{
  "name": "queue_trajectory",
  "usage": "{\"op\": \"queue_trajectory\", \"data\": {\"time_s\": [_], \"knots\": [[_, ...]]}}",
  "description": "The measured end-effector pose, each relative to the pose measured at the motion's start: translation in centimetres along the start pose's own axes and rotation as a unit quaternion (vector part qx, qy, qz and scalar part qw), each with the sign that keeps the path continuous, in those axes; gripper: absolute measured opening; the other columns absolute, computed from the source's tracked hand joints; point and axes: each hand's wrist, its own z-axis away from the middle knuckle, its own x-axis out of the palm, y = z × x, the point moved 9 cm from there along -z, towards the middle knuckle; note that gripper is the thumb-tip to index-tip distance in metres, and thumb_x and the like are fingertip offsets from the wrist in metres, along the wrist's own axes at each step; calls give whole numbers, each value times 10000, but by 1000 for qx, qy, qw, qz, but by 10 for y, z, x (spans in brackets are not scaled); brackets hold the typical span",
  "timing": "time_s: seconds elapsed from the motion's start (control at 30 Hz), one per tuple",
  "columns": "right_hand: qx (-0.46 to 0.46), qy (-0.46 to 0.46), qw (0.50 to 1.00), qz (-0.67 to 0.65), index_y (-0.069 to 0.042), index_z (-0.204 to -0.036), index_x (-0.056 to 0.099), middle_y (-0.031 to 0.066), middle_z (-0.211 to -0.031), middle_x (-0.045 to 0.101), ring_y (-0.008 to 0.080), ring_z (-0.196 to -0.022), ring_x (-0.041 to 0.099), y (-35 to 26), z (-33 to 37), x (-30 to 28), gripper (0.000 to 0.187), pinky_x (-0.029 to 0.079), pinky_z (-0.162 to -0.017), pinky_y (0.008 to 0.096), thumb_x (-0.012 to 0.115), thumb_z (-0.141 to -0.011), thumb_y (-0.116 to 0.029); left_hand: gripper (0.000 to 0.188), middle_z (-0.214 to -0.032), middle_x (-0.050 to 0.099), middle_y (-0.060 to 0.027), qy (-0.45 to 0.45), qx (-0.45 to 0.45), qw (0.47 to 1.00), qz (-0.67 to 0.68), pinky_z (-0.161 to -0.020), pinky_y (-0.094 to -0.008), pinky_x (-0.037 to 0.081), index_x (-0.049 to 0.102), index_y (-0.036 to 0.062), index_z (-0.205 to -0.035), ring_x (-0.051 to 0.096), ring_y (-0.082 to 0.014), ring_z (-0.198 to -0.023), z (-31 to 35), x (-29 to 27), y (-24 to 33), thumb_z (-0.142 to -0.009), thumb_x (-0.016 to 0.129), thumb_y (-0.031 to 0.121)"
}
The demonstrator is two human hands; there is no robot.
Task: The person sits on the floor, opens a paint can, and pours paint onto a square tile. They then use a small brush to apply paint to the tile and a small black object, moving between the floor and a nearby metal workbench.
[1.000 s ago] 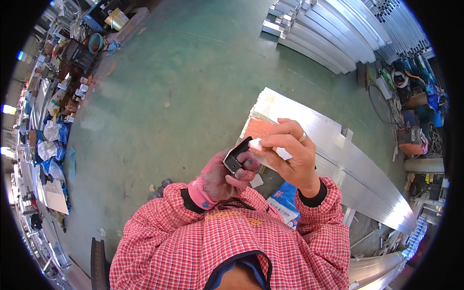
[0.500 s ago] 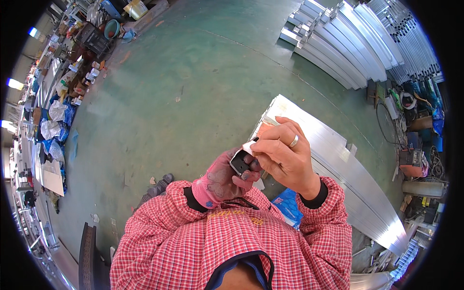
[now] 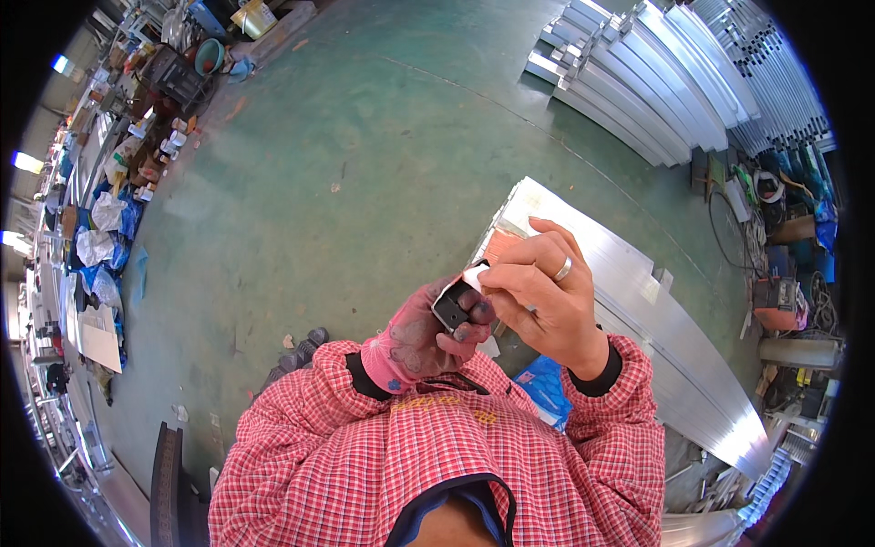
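In a pink patterned glove with a dark, grimy palm, my left hand [image 3: 415, 333] grips a small black hollow piece with a whitish edge [image 3: 449, 314], its open side turned up toward me. My bare right hand [image 3: 547, 296], wearing a ring, pinches a small white scrap [image 3: 473, 276] between thumb and forefinger at the piece's upper right corner. Whether the scrap is stuck to the piece or lies loose there, I cannot tell. Both hands are close together in front of my chest.
A stack of long silver metal profiles [image 3: 638, 273] lies at my right, with a blue plastic sheet [image 3: 544, 387] beside it. More profiles [image 3: 629, 82] are piled far right. Clutter and bags [image 3: 100, 242] line the left; a red machine [image 3: 777, 305] stands at the right.
My right hand has shifted slightly to the right, and more of the white scrap shows at its fingertips. My left hand and the black piece have barely moved.
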Motion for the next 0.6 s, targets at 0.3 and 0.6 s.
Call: {"op": "queue_trajectory", "data": {"time_s": [0.3,0.6], "knots": [[18,22,999,17,-139,-849,655,-24,-795,570,169,-743,575,8,5,-11,218,434,-905,435,723,-662,-52,310,-828,528,-88,-33,4,999,-32,-366,-158,369,560,55,-834,521,-157,-593,0,5,-2,-937,516,344],[14,-1,1000,4,-131,-829,647,-18,-777,574,178,-724,574,-5,1,-9,207,432,-914,433,726,-652,-59,290,-816,527,-86,-20,10,998,-54,-383,-177,364,568,53,-889,511,-152,-595,2,4,-3,-940,513,333]]}}
